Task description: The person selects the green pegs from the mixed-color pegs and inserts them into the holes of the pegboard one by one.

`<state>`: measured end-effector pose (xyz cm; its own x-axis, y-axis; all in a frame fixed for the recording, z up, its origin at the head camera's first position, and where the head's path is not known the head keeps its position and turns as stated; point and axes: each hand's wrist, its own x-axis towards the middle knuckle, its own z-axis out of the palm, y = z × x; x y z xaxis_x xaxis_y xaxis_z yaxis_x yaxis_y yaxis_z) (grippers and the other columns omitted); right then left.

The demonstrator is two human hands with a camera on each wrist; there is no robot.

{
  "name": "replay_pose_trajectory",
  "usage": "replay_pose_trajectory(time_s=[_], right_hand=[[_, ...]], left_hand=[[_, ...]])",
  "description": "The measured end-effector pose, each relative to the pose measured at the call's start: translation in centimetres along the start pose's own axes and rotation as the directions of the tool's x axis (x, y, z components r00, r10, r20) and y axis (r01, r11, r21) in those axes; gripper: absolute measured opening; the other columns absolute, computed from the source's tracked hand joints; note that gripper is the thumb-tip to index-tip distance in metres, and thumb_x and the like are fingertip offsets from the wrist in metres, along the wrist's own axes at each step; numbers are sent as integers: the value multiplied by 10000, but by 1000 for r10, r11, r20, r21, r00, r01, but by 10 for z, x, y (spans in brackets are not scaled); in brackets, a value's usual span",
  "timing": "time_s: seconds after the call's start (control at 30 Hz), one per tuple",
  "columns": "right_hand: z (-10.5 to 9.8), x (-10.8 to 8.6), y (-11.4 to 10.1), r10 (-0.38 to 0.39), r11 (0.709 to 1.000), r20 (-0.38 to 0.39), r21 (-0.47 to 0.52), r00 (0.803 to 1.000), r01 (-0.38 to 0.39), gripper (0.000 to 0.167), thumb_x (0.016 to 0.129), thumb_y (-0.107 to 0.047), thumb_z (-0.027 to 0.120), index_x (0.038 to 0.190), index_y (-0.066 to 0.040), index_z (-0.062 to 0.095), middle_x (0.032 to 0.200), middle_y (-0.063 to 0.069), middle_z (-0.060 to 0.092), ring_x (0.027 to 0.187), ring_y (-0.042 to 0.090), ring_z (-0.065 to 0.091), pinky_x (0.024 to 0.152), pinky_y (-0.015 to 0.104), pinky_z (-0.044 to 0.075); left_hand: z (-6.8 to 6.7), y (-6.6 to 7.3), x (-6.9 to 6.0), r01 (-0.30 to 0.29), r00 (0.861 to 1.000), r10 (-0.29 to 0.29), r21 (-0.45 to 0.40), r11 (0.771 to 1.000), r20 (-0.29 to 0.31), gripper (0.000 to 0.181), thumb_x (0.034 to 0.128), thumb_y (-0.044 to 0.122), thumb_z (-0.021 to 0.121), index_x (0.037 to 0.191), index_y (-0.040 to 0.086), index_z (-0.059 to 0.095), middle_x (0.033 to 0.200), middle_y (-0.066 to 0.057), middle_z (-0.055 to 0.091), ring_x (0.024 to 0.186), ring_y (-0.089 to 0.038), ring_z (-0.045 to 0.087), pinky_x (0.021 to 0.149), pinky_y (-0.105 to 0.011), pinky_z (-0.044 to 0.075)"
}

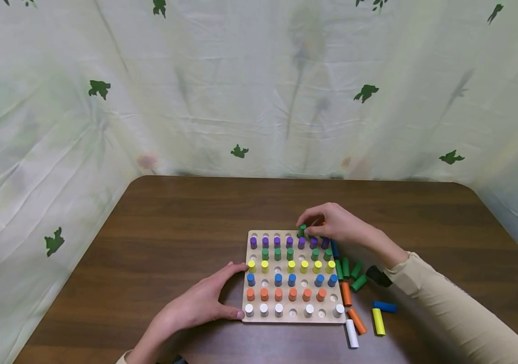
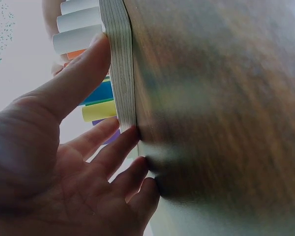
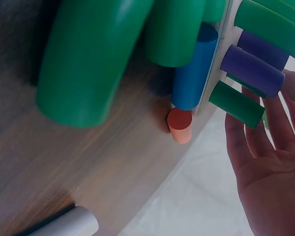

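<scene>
A wooden pegboard (image 1: 259, 323) lies on the table, with rows of purple, green, yellow, blue, orange and white pegs standing in its holes. At its far edge, my right hand (image 1: 332, 222) pinches a green peg (image 1: 302, 230) over the top row, just behind the purple pegs (image 1: 289, 242). In the right wrist view the fingers (image 3: 236, 142) are partly hidden behind pegs. My left hand (image 1: 197, 301) lies along the board's left edge, thumb near the front corner and index finger farther back. From the left wrist, the thumb (image 2: 83, 73) touches the edge.
Loose pegs lie right of the board: several green (image 1: 358, 283), orange (image 1: 356, 321), blue (image 1: 384, 307), yellow (image 1: 379, 322) and white (image 1: 352, 333). Some board holes hold no peg, such as one hole (image 1: 293, 313) in the white row. A pale curtain (image 1: 259, 101) hangs behind the table.
</scene>
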<state>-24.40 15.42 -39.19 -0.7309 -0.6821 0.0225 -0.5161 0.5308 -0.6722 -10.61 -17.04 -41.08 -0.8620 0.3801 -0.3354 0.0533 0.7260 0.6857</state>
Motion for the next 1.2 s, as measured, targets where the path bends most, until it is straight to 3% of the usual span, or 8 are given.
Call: replay_pose_trajectory(time_s=[0.53,0.93,1.2], right_hand=[[1,4,0,11,1000,42,-24,999,-10,122,928,-157,705,1040,-193,735,922,-77,688,716,172,589,660,315,514],[-1,3,-2,52,999,59,-11,997,-51,138,946,-208,684,1077,-183,719,946,-80,682,726,170,598,674,328,519],[-4,-5,-6,77,997,-5,19,997,-77,175,934,-170,696,1108,-170,711,1009,-59,690,864,149,633,789,340,543]], left_hand=[[1,2,1,4,1000,-4,1,1000,3,863,726,432,860,1456,270,431,1562,-169,309,1407,-403,307,1050,-656,285],[0,2,-1,-9,1000,9,11,1000,-6,853,727,431,860,1448,269,435,1555,-166,324,1404,-403,312,1052,-647,291],[-1,2,-4,-45,999,45,7,999,-23,858,723,419,867,1448,254,440,1546,-185,332,1407,-402,308,1063,-629,288]])
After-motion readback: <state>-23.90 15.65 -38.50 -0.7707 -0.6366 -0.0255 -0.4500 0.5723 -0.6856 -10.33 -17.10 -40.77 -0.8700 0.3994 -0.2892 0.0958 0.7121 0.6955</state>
